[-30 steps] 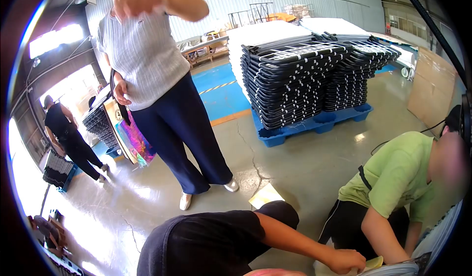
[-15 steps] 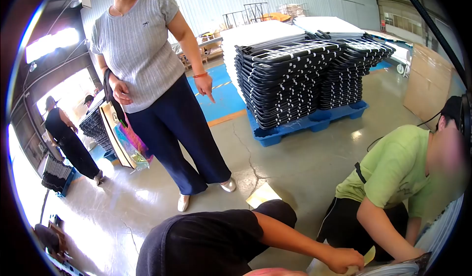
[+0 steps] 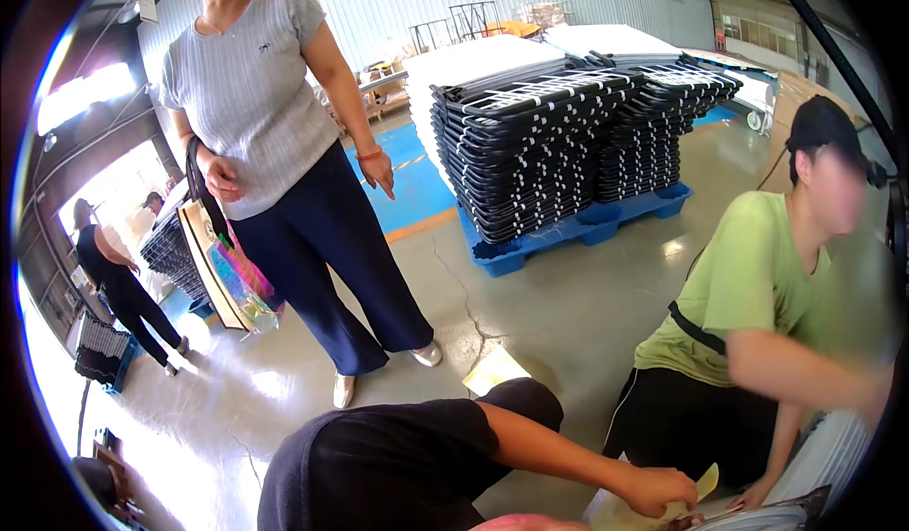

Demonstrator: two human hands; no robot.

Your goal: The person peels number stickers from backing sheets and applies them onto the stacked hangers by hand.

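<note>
While a hand (image 3: 660, 491) holds it, yellow paper (image 3: 707, 482), curved

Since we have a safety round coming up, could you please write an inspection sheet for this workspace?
Surface: floor, cracked, with glare patches.
Job's things: yellow piece; curved pale item, cut off by the view's edge.
Clutter: paper on the floor.
Hands: left hand at the yellow piece, grip unclear; right hand cannot be made out.
Cables: black cord, top right.
Surroundings: stacked black frames on a blue pallet; co-worker in green, low down; person in grey, standing.
</note>
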